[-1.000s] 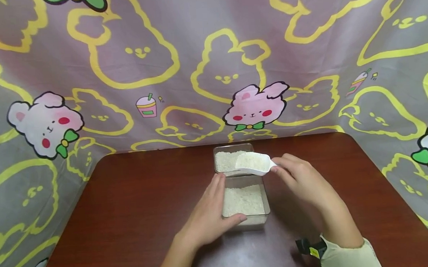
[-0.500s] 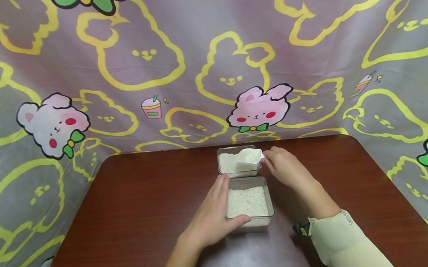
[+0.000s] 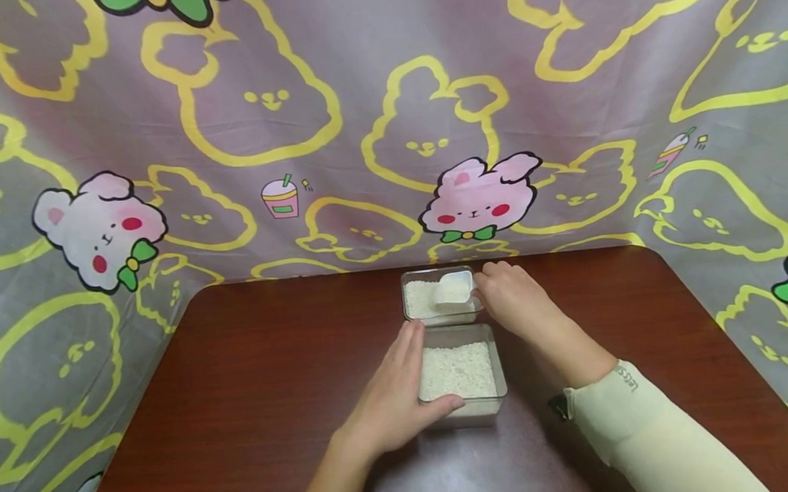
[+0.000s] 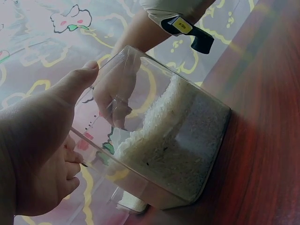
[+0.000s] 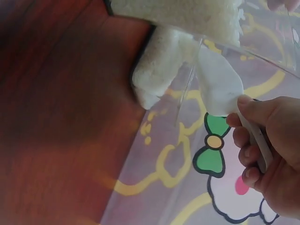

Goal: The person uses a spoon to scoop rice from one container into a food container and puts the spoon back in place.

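Note:
My right hand [image 3: 513,299] grips the handle of a white scoop [image 5: 220,82], thumb pressed along it. The scoop is over the right part of the far clear container [image 3: 441,320], tilted toward the left; pale rice lies at its lip and part of its white inside is bare. Rice [image 3: 420,298] lies in that container. My left hand [image 3: 391,398] rests against the near clear container [image 4: 206,136], fingers straight along its left side and thumb along the front rim. Rice [image 3: 457,369] partly fills it, heaped unevenly in the left wrist view.
Both containers stand one behind the other on a dark red-brown table [image 3: 293,370]. A cartoon-printed cloth [image 3: 335,145] hangs behind and at both sides of the table. A black strap device with a yellow label [image 4: 182,24] sits at the right wrist.
My right hand has moved the rice-filled scoop forward and left over the far container and tilted it, baring some of its inside. The left hand stays at the near container. The view has shifted slightly.

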Motion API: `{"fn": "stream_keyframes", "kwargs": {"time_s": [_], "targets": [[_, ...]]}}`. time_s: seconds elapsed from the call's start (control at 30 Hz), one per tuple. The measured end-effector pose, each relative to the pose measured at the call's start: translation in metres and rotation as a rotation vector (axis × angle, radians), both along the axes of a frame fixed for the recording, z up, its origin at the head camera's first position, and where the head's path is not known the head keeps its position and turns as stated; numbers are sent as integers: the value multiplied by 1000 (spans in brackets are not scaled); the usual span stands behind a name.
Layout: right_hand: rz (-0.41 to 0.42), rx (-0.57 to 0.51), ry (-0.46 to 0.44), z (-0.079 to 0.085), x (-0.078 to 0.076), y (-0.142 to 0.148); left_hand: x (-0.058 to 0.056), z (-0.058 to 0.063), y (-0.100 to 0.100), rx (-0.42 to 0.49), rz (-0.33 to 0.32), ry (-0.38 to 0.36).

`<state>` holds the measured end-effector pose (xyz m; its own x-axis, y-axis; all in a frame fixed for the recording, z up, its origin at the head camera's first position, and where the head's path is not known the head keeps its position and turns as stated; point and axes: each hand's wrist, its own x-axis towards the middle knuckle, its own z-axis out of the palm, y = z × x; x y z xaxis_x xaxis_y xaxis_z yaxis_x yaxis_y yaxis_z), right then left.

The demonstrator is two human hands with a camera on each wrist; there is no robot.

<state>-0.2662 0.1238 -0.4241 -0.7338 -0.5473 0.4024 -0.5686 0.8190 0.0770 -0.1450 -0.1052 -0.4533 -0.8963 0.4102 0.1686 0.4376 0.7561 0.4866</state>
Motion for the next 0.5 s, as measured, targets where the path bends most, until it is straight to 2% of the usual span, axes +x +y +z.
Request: {"fn": "stream_keyframes", "kwargs": {"time_s": [0.23,0.5], "targets": [[-11,82,84,8,6,-2,-1,0,0,1,2,-11],[-16,97,70,15,13,-3,0,1,0,9,-2,-9]]}}
